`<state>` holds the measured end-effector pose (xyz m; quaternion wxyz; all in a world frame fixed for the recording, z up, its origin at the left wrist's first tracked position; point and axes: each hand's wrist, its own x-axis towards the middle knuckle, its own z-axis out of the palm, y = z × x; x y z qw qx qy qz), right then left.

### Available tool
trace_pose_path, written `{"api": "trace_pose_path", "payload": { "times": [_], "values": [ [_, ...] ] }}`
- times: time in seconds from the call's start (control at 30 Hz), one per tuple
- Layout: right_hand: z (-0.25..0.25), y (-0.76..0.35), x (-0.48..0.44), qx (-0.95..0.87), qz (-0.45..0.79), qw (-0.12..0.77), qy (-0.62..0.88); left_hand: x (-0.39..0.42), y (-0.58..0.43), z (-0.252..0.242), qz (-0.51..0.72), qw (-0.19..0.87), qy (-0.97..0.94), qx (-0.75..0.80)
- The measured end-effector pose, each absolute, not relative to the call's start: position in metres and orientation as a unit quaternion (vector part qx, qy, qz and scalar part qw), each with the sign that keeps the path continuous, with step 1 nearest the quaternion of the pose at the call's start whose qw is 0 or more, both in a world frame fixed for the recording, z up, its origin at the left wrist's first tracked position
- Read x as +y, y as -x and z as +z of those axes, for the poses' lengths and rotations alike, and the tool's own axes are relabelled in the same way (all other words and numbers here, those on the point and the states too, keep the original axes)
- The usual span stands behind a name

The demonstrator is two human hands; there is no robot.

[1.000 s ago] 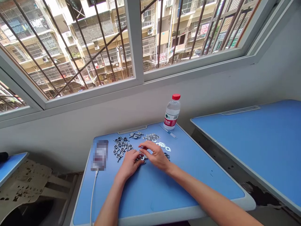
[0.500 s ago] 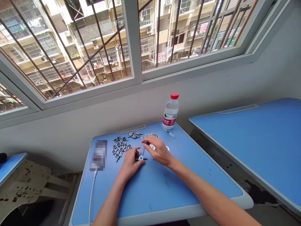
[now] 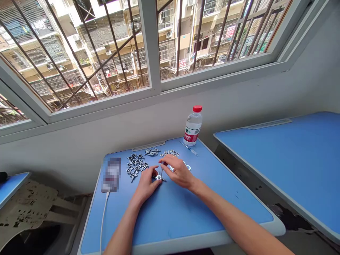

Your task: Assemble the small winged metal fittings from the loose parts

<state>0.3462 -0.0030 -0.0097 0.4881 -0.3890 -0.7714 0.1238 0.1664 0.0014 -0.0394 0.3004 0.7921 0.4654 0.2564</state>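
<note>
My left hand (image 3: 147,181) rests on the desk, its thumb and fingers closed round a small metal fitting (image 3: 158,177) with a pale flange and thin stems. Over that fitting, my right hand (image 3: 177,172) pinches a slim-shafted metal piece (image 3: 162,169) pointing down; whether it is a screw or a short driver, I cannot tell. Left of my hands lies a group of dark round metal fittings (image 3: 136,163) with stems. Beyond them sits a smaller cluster of similar parts (image 3: 152,152). Pale flat flange plates (image 3: 188,166) lie partly hidden behind my right hand.
Small metal pieces (image 3: 171,152) lie at the back of the blue desk (image 3: 186,219). A water bottle (image 3: 193,125) and a pen-like blue-tipped tool (image 3: 190,148) are back right. On the left is a blurred phone-like object (image 3: 112,173) with a white cable (image 3: 103,219).
My right hand has shifted slightly left and down with the slim piece over the fitting. The fitting has turned a little in my left hand, which otherwise stays in place.
</note>
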Motion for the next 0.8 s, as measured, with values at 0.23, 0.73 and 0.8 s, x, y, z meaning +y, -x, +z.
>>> {"api": "trace_pose_path", "payload": {
  "times": [0.23, 0.73, 0.8],
  "values": [
    [-0.013, -0.347, -0.002, -0.774, 0.122, 0.479, 0.395, 0.002, -0.166, -0.042, 0.256, 0.296, -0.796, 0.462],
    [-0.008, -0.337, -0.007, -0.773, 0.177, 0.477, 0.380, 0.005, -0.166, -0.050, 0.266, 0.271, -0.803, 0.459],
    [-0.010, -0.336, -0.006, -0.761, 0.184, 0.480, 0.396, 0.004, -0.166, -0.049, 0.266, 0.270, -0.803, 0.460]
  ]
}}
